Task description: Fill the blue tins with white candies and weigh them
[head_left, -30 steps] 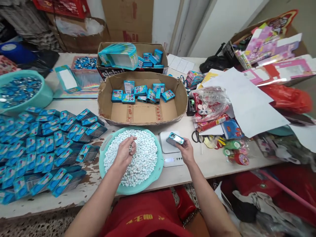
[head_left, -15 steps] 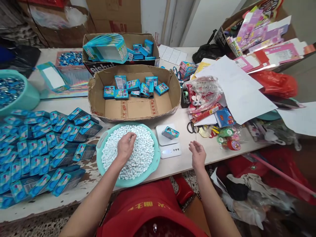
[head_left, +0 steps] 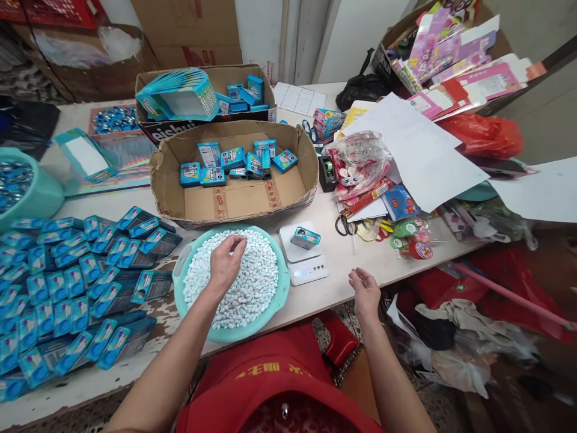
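My left hand (head_left: 226,264) is over a mint-green basin (head_left: 283,294) heaped with small white candies (head_left: 252,288). Its thumb and fingertips are pinched together, and whatever they hold is hidden. To the right of the basin is a white scale (head_left: 311,270) with a lit display, and on it lies a small blue candy box (head_left: 305,237) with a round hole in its end. My right hand (head_left: 366,291) hovers near the table's front edge, right of the scale. Its fingers are slightly bent and apart, holding nothing.
Many blue boxes (head_left: 67,282) stand in rows at the left. Behind the basin, a cardboard tray (head_left: 243,201) contains several printed blue boxes. Scissors (head_left: 345,225), tape rolls (head_left: 420,250) and papers (head_left: 415,144) lie at the right. A second green basin (head_left: 45,186) is far left.
The whole view has shifted a little. My right hand has drawn slightly away from the scale, toward the table's edge. My left hand stays over the candies, still pinched.
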`<state>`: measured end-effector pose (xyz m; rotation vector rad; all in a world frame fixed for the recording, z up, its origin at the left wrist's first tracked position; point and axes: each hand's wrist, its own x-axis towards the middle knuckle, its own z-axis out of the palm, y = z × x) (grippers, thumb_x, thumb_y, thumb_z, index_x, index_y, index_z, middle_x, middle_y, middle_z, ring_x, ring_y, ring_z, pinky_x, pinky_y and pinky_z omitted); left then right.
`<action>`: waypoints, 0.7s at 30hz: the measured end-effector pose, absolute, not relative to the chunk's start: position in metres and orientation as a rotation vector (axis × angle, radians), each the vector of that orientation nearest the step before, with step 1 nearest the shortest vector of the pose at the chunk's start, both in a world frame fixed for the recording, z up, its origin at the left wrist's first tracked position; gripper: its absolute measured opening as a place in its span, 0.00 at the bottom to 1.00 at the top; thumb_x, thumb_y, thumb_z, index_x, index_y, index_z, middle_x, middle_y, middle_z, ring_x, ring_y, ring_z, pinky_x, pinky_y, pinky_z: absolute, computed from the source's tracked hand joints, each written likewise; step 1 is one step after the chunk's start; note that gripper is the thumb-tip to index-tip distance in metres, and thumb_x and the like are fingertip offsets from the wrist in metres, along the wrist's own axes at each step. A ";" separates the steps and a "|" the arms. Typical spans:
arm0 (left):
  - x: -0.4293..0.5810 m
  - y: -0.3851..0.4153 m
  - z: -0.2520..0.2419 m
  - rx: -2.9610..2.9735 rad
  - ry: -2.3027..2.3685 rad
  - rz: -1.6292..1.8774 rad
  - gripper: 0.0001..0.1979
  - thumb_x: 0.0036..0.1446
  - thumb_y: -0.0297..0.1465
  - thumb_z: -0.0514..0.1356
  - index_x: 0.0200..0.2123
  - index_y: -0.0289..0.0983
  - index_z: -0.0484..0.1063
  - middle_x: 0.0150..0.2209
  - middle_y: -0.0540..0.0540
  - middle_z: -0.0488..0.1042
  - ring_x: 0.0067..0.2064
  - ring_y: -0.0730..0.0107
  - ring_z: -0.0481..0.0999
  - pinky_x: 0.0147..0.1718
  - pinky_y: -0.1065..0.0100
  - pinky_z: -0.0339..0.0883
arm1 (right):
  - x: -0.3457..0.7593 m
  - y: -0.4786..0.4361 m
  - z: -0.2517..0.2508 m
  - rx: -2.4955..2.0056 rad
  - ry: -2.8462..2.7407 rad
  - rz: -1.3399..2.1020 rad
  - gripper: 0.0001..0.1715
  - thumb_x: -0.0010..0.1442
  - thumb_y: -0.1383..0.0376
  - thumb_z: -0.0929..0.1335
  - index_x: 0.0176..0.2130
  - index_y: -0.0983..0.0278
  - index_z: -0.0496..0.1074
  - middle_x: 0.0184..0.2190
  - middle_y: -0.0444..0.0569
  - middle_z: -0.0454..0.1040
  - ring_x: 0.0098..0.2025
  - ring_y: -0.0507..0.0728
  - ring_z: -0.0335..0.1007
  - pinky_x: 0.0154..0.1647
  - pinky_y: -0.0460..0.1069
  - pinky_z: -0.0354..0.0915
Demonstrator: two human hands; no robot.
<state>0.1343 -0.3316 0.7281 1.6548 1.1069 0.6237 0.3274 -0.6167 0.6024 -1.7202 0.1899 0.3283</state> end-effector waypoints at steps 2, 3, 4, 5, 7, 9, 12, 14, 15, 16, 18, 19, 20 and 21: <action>0.145 -0.334 0.728 1.625 1.056 0.622 0.05 0.48 0.34 0.63 0.28 0.39 0.75 0.30 0.49 0.75 0.36 0.66 0.70 0.41 0.70 0.62 | 0.327 -0.619 0.602 -1.721 0.190 0.335 0.26 0.41 0.54 0.74 0.37 0.64 0.70 0.36 0.51 0.76 0.39 0.58 0.73 0.41 0.56 0.69; 0.150 -0.335 0.727 1.632 1.032 0.607 0.05 0.48 0.34 0.62 0.28 0.39 0.75 0.30 0.49 0.75 0.36 0.66 0.70 0.41 0.70 0.62 | 0.327 -0.620 0.602 -1.722 0.188 0.339 0.26 0.41 0.54 0.74 0.37 0.64 0.70 0.36 0.51 0.76 0.39 0.59 0.73 0.42 0.57 0.69; 0.156 -0.336 0.726 1.653 1.012 0.588 0.05 0.49 0.34 0.62 0.28 0.39 0.75 0.30 0.49 0.75 0.36 0.66 0.70 0.41 0.70 0.62 | 0.328 -0.620 0.602 -1.723 0.184 0.345 0.26 0.40 0.54 0.74 0.37 0.64 0.70 0.36 0.52 0.76 0.40 0.59 0.73 0.43 0.57 0.69; 0.161 -0.338 0.725 1.681 0.996 0.570 0.05 0.50 0.34 0.61 0.28 0.40 0.75 0.30 0.49 0.75 0.35 0.66 0.70 0.40 0.70 0.62 | 0.328 -0.620 0.602 -1.725 0.179 0.353 0.26 0.41 0.54 0.74 0.38 0.64 0.70 0.36 0.52 0.76 0.41 0.59 0.73 0.45 0.58 0.68; 0.171 -0.340 0.723 1.748 0.965 0.533 0.05 0.51 0.32 0.60 0.28 0.40 0.75 0.29 0.49 0.75 0.34 0.67 0.70 0.40 0.70 0.62 | 0.330 -0.616 0.603 -1.726 0.163 0.370 0.25 0.41 0.55 0.74 0.38 0.65 0.71 0.37 0.53 0.76 0.42 0.59 0.72 0.48 0.59 0.66; 0.181 -0.343 0.721 1.790 0.928 0.509 0.04 0.52 0.31 0.60 0.29 0.40 0.75 0.29 0.49 0.75 0.33 0.69 0.70 0.39 0.71 0.62 | 0.332 -0.605 0.605 -1.739 0.114 0.392 0.26 0.41 0.55 0.74 0.39 0.65 0.70 0.39 0.54 0.76 0.42 0.59 0.72 0.49 0.59 0.65; 0.195 -0.347 0.715 1.715 0.907 0.522 0.04 0.50 0.29 0.62 0.31 0.40 0.76 0.30 0.49 0.75 0.34 0.70 0.71 0.40 0.71 0.62 | 0.336 -0.573 0.607 -1.773 -0.078 0.450 0.35 0.40 0.56 0.75 0.47 0.64 0.67 0.48 0.58 0.72 0.48 0.61 0.69 0.48 0.59 0.65; 0.204 -0.350 0.710 1.556 0.933 0.548 0.07 0.48 0.29 0.64 0.34 0.39 0.75 0.32 0.48 0.75 0.36 0.69 0.71 0.40 0.71 0.62 | 0.340 -0.543 0.608 -1.787 -0.248 0.491 0.41 0.39 0.57 0.75 0.51 0.62 0.64 0.54 0.58 0.67 0.54 0.62 0.64 0.49 0.58 0.65; 0.209 -0.352 0.707 1.447 0.952 0.554 0.09 0.48 0.30 0.64 0.35 0.39 0.75 0.34 0.47 0.75 0.37 0.69 0.72 0.40 0.71 0.63 | 0.342 -0.527 0.609 -1.787 -0.328 0.519 0.40 0.39 0.57 0.75 0.51 0.61 0.65 0.54 0.56 0.67 0.54 0.62 0.63 0.49 0.58 0.64; 0.212 -0.354 0.704 1.326 0.973 0.553 0.10 0.48 0.31 0.64 0.37 0.38 0.74 0.35 0.46 0.75 0.38 0.69 0.72 0.40 0.71 0.63 | 0.344 -0.513 0.612 -1.784 -0.400 0.545 0.36 0.40 0.56 0.75 0.49 0.61 0.66 0.51 0.55 0.69 0.53 0.62 0.64 0.49 0.57 0.63; 0.216 -0.356 0.702 1.075 1.026 0.548 0.13 0.49 0.34 0.64 0.39 0.36 0.73 0.38 0.44 0.75 0.39 0.69 0.73 0.39 0.70 0.64 | 0.345 -0.489 0.625 -1.785 -0.546 0.552 0.25 0.44 0.55 0.73 0.42 0.61 0.69 0.42 0.51 0.73 0.46 0.61 0.67 0.48 0.56 0.63; 0.217 -0.357 0.703 0.962 1.053 0.554 0.14 0.50 0.35 0.64 0.40 0.36 0.73 0.39 0.43 0.75 0.40 0.69 0.73 0.39 0.71 0.64 | 0.344 -0.481 0.636 -1.788 -0.634 0.521 0.21 0.47 0.55 0.72 0.39 0.61 0.70 0.38 0.49 0.73 0.43 0.60 0.68 0.47 0.56 0.63; 0.216 -0.357 0.705 0.862 1.074 0.568 0.14 0.52 0.37 0.63 0.40 0.35 0.72 0.41 0.42 0.75 0.41 0.69 0.74 0.38 0.71 0.64 | 0.341 -0.475 0.650 -1.794 -0.737 0.468 0.18 0.48 0.55 0.71 0.39 0.61 0.70 0.36 0.48 0.73 0.42 0.59 0.68 0.46 0.55 0.62; 0.214 -0.357 0.708 0.771 1.080 0.587 0.16 0.53 0.39 0.61 0.41 0.36 0.72 0.42 0.41 0.74 0.41 0.69 0.74 0.38 0.72 0.65 | 0.336 -0.472 0.666 -1.805 -0.857 0.397 0.17 0.49 0.56 0.72 0.39 0.60 0.71 0.36 0.48 0.72 0.42 0.59 0.68 0.46 0.55 0.62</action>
